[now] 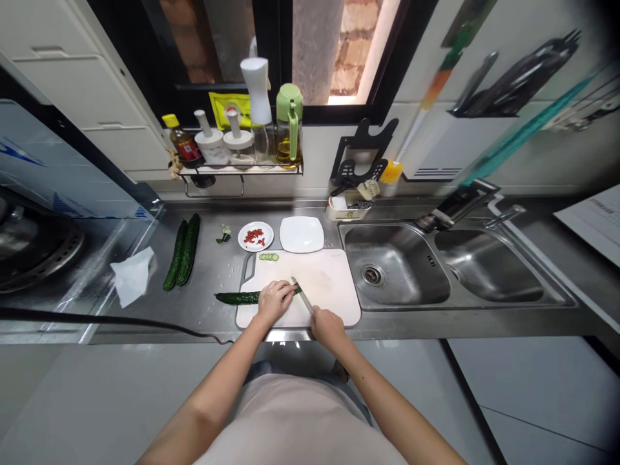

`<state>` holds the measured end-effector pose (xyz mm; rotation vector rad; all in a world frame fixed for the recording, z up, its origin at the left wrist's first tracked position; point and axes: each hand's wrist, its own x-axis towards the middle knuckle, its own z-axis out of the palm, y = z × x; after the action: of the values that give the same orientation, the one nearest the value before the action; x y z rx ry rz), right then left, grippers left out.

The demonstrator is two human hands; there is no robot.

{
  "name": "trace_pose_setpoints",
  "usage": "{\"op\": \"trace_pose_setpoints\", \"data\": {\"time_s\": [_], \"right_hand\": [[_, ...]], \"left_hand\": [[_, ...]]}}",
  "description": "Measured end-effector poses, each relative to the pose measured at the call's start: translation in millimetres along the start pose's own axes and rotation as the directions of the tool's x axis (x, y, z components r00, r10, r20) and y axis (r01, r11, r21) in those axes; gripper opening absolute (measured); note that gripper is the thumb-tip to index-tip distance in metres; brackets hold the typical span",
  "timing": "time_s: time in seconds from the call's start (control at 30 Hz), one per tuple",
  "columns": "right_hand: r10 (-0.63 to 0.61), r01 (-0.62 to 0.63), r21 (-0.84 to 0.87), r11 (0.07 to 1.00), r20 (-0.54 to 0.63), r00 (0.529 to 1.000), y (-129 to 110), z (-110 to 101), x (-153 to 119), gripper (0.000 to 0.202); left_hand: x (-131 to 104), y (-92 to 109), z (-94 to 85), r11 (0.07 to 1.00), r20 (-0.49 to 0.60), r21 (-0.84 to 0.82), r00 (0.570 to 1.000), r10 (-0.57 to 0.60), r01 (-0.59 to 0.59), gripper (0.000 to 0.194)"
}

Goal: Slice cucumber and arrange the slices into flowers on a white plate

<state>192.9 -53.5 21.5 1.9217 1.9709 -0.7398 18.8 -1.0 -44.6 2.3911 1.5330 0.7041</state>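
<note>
A long dark green cucumber [238,298] lies across the white cutting board [334,284], its left end sticking out past the board's edge. My left hand [274,301] is closed over the cucumber near its right end. In my right hand [328,328] is the handle of a knife [303,298], whose blade slants across the cucumber's right end, close by my left fingertips. Several pale cucumber slices [269,257] lie in a row at the board's upper left corner. Whether the blade is cutting into the cucumber I cannot tell.
Behind the board stand a plate with chopped red pieces [255,236] and a white dish [301,234]. To the left lie two cucumbers [182,252], a paper towel [133,276] and green scraps [225,234]. A double sink [397,258] adjoins the board's right side. Bottles fill a wall rack [242,170].
</note>
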Motion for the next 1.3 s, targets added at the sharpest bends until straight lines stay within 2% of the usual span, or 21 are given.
{"op": "trace_pose_setpoints", "data": {"time_s": [0.2, 0.5, 0.83, 1.07, 1.3], "right_hand": [[0.008, -0.008, 0.005, 1.000, -0.019, 1.000, 2.6, 3.7, -4.9, 0.028], [-0.003, 0.003, 0.006, 1.000, -0.029, 1.000, -11.0, -6.7, 21.0, 0.031], [-0.035, 0.038, 0.027, 0.999, -0.097, 0.995, -19.2, -9.2, 41.3, 0.032], [-0.028, 0.030, 0.030, 0.999, -0.071, 0.997, -18.9, -11.8, 37.2, 0.032], [-0.011, 0.012, 0.007, 1.000, -0.037, 0.999, -8.0, -6.7, 21.8, 0.029]], "left_hand": [[0.2, 1.7, -2.1, 1.000, 0.011, -0.001, 1.000, -0.017, 0.017, 0.022], [1.2, 1.5, -2.0, 0.999, 0.037, -0.012, 0.999, -0.037, 0.038, 0.023], [0.6, 1.5, -2.2, 0.999, 0.043, -0.020, 0.998, -0.045, 0.046, 0.023], [1.2, 1.5, -2.0, 0.999, 0.036, -0.013, 0.998, -0.045, 0.045, 0.023], [1.4, 3.0, -3.0, 0.999, 0.024, -0.010, 0.999, -0.040, 0.041, 0.023]]}}
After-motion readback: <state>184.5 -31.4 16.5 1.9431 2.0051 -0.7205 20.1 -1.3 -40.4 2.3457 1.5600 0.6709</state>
